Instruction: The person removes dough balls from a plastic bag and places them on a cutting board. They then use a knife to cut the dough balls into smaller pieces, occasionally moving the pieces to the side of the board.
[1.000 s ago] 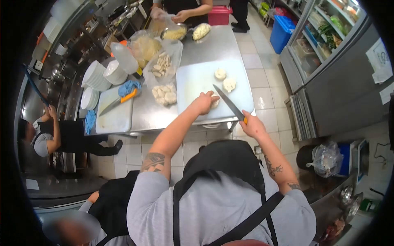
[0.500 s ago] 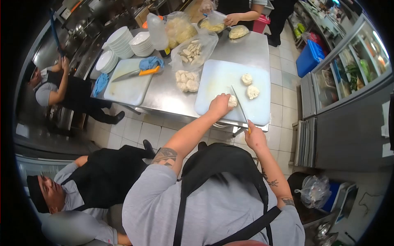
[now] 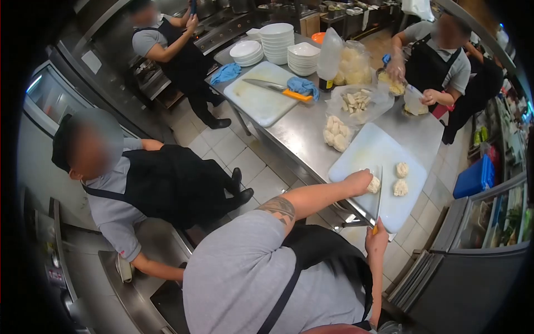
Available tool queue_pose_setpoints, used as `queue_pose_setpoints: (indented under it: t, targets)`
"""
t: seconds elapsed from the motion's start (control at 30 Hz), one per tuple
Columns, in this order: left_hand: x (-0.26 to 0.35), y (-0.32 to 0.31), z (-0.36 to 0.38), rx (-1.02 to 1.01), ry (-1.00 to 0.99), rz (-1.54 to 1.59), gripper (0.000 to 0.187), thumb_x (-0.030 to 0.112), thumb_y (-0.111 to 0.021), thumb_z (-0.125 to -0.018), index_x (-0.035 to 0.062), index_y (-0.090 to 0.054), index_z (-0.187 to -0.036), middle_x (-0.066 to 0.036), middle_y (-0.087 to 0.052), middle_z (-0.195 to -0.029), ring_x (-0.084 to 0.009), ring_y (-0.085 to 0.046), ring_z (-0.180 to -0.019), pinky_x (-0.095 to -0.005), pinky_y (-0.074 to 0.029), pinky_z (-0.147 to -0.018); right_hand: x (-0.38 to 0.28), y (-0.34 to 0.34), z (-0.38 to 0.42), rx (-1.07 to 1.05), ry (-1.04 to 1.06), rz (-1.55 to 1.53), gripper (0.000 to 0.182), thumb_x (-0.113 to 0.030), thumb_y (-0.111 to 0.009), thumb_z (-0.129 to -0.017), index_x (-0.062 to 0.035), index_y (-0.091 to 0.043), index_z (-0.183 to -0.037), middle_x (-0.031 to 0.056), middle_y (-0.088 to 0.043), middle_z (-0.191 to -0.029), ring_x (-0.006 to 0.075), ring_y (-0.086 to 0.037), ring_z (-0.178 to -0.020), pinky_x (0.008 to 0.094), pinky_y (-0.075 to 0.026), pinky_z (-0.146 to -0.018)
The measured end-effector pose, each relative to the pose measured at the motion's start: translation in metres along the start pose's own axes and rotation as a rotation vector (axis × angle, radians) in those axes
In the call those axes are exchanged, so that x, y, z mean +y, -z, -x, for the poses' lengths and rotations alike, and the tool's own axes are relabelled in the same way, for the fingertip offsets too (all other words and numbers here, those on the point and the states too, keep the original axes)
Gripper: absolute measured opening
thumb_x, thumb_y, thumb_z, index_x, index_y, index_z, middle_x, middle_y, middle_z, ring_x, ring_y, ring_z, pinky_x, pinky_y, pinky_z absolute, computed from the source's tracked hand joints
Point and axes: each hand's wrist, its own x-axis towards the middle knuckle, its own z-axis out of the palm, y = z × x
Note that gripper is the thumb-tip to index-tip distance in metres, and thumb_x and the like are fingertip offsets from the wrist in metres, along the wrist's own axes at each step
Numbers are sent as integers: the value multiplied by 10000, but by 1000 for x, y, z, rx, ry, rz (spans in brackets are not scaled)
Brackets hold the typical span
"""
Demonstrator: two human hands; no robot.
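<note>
My right hand (image 3: 377,238) is wrapped round the orange handle of a long knife (image 3: 380,199), whose blade points away across the white cutting board (image 3: 356,150). Just left of the blade, my left hand (image 3: 357,183) has its fingers closed on a pale, lumpy white piece (image 3: 374,185). Two more such pieces, an upper one (image 3: 402,170) and a lower one (image 3: 400,187), lie on the board right of the knife. Beyond the board's left edge are a bag of whitish lumps (image 3: 337,133) and an open bag of pale sticks (image 3: 356,101).
A second board (image 3: 250,103) holds another orange-handled knife (image 3: 297,95) beside a blue cloth (image 3: 303,86). Stacked white dishes (image 3: 277,42) stand behind. One person (image 3: 161,183) stands at the left, another (image 3: 183,61) farther back, and a co-worker (image 3: 431,67) handles food across the table.
The view has swung left, so the table now appears farther right and the person at the left shows more fully. Both hands keep their holds; the blade now points more straight ahead in view.
</note>
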Motion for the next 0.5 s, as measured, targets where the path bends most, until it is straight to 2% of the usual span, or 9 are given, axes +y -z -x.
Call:
queue_pose_setpoints:
  t: [0.13, 0.23, 0.33, 0.5]
  targets:
    - [-2, -4, 0, 75, 3, -16, 385, 146, -757, -813, -26, -636, -1135, -227, -611, -1169, -401, -636, -1110, -458, -538, -970, -2, 5, -3, -4, -47, -50, 581, -120, -740, -881, -74, -593, -1442, 284, -719, -1114, 444, -697, -1046, 473, -547, -921]
    - [3, 0, -2, 3, -2, -77, 408, 147, -755, -815, -32, -624, -1158, -226, -614, -1182, -397, -626, -1132, -462, -534, -986, -1, 8, -3, 27, -38, -74, 564, -100, -735, -880, -45, -601, -1425, 294, -711, -1136, 445, -691, -1077, 462, -544, -944]
    - [14, 5, 1, 15, -1, -62, 429, 149, -754, -821, -19, -615, -1190, -221, -617, -1194, -387, -616, -1151, -465, -529, -1001, 5, 3, -6, 14, 13, -84, 547, -82, -730, -879, -13, -607, -1407, 308, -702, -1152, 448, -684, -1104, 455, -537, -969]
    - [4, 9, -10, -20, -97, -68, 361, 102, -721, -834, 28, -639, -1178, -207, -635, -1196, -387, -614, -1170, -469, -513, -1020, -4, 6, -7, 7, 30, -104, 530, -65, -720, -879, 17, -608, -1390, 323, -687, -1184, 454, -670, -1135, 458, -530, -988]
